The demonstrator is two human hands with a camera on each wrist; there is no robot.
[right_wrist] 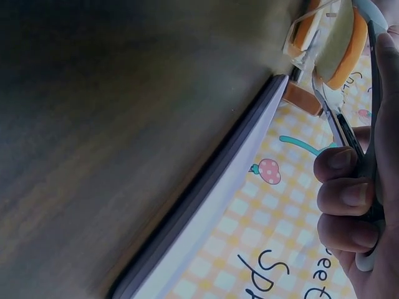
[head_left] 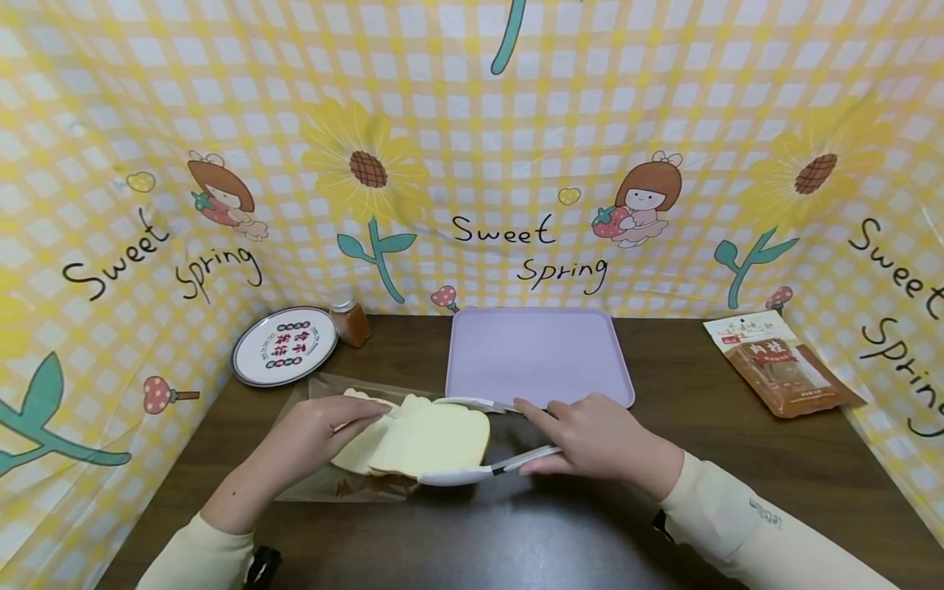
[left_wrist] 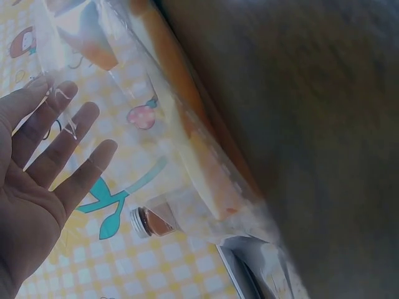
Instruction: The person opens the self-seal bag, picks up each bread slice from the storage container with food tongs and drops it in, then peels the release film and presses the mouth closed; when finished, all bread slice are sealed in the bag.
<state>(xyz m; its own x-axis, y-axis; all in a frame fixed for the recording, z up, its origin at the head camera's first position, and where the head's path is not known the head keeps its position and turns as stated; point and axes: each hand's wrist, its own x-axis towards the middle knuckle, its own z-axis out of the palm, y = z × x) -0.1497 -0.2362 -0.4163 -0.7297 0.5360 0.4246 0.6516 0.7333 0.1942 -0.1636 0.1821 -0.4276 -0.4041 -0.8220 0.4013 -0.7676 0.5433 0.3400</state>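
Note:
My left hand [head_left: 317,426] pinches the edge of a clear plastic bag [left_wrist: 140,59] between thumb and forefinger; its other fingers are spread in the left wrist view. A pale bread slice [head_left: 354,455] lies partly within the bag. Overlapping it on the right is another bread slice [head_left: 442,438], which reaches out past the bag. My right hand [head_left: 593,434] grips white and black tongs [right_wrist: 343,128]. Their tips lie along the far and near edges of the right-hand slice, and in the right wrist view the slice [right_wrist: 343,53] sits between them.
A lilac tray [head_left: 538,352] lies behind the tongs, against the checked cloth backdrop. At the back left are a white plate [head_left: 251,365] with red lettering and a small jar [head_left: 352,326] of brown powder. A brown food packet [head_left: 792,381] lies on the right of the dark table [head_left: 590,541].

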